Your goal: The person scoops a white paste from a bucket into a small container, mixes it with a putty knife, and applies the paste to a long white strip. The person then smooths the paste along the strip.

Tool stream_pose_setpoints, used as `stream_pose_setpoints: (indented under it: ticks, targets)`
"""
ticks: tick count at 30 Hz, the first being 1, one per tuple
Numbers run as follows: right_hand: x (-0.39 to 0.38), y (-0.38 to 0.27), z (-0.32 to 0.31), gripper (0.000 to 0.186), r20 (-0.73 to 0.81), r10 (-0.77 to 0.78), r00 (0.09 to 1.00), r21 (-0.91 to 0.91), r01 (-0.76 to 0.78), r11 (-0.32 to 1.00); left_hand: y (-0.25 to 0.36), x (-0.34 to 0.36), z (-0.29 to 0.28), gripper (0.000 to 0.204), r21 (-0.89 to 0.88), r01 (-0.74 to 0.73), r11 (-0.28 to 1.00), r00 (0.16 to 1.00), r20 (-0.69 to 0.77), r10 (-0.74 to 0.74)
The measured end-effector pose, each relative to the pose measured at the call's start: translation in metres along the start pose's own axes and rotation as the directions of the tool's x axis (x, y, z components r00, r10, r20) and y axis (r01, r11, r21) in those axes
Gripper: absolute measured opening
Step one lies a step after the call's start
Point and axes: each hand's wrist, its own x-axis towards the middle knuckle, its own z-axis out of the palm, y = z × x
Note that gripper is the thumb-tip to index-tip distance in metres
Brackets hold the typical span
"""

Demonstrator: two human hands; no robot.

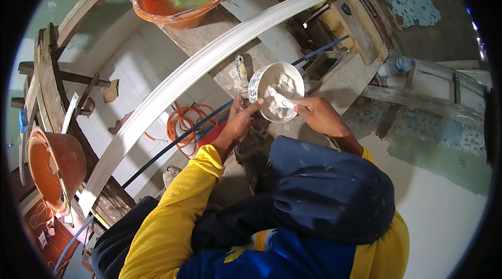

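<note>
Left of your left hand [238, 122]: orange bucket [52, 166], long white moulding [209, 59] running diagonally up-right. Left grip clenched on the near rim of the white bowl [277, 91]. The bowl sits between both hands, just ahead. Right hand [319, 116] presses fingers into the white plaster [278, 96] inside; grip pinching it, nearer hand.

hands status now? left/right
Left hand: closed, gripping the rim of the white bowl of plaster.
Right hand: closed on a plaster-covered tool in the bowl.
</note>
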Motion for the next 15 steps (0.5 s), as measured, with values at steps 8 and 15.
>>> stream_pose_setpoints:
  ticks: [8,15]
  targets:
    - [-0.005,0.006,0.027,0.023,-0.046,-0.138,0.989,-0.641,0.077,0.764,-0.006,0.008,0.007,0.06,-0.051,-0.072,0.996,0.995,0.072,0.075]
    - [0.011,0.001,-0.003,0.027,-0.028,0.017,0.999,-0.613,-0.03,0.79,-0.013,0.006,-0.005,0.059,0.014,-0.071,0.997,0.996,0.055,0.071]
